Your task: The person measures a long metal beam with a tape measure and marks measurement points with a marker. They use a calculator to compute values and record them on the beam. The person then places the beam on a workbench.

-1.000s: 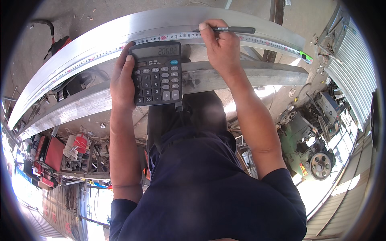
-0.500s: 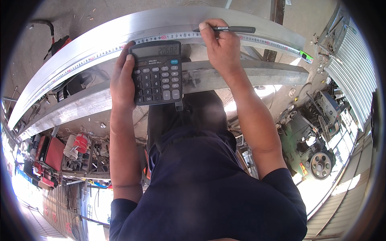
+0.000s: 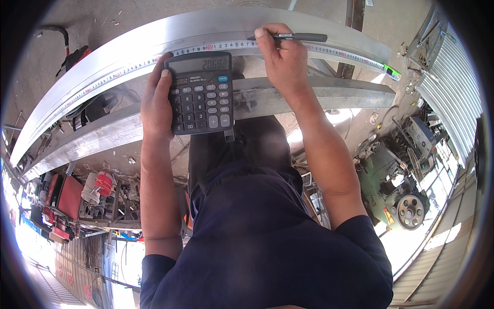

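Observation:
My left hand (image 3: 158, 105) is closed around the left side of a black desk calculator (image 3: 206, 111), its display lit with digits. In my right hand (image 3: 286, 62) a black marker pen (image 3: 311, 37) is pinched, its tip pointing left at the metal just above the tape. A long silver metal bar (image 3: 170, 27) lies crosswise ahead of me. Along its near edge stretches a tape measure's white blade (image 3: 121, 70), ending at a green case (image 3: 392, 72) on the right. The calculator's top edge comes close to the blade and hides part of the bar behind it.
Nearer to me runs a second metal beam (image 3: 337, 97), parallel to the bar. At left, a bench holds a red box (image 3: 67, 196) and a red-and-white container (image 3: 104, 183). A green machine with a handwheel (image 3: 410, 212) stands at right, near a corrugated metal sheet (image 3: 458, 85).

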The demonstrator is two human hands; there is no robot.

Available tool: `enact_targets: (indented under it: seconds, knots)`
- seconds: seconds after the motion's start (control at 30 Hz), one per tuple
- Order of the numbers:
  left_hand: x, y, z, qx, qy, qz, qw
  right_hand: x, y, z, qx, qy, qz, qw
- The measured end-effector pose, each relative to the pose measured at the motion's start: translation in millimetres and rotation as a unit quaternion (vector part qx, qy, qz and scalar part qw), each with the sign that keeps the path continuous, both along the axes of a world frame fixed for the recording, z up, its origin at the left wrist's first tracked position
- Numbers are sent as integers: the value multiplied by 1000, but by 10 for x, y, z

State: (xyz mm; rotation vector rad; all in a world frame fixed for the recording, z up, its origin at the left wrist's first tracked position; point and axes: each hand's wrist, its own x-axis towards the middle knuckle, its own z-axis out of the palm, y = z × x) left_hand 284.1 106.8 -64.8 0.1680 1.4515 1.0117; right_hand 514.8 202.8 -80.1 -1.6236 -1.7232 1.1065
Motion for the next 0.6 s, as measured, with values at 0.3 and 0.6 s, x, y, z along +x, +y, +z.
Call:
enact_targets:
  seconds: [0.3, 0.6]
  knots:
    - [22, 39, 58, -12, 10, -5, 1000, -3, 3, -9, 3, -6, 2, 1000]
    - [16, 44, 50, -11, 11, -5, 1000, -11, 0, -20, 4, -2, -4, 1000]
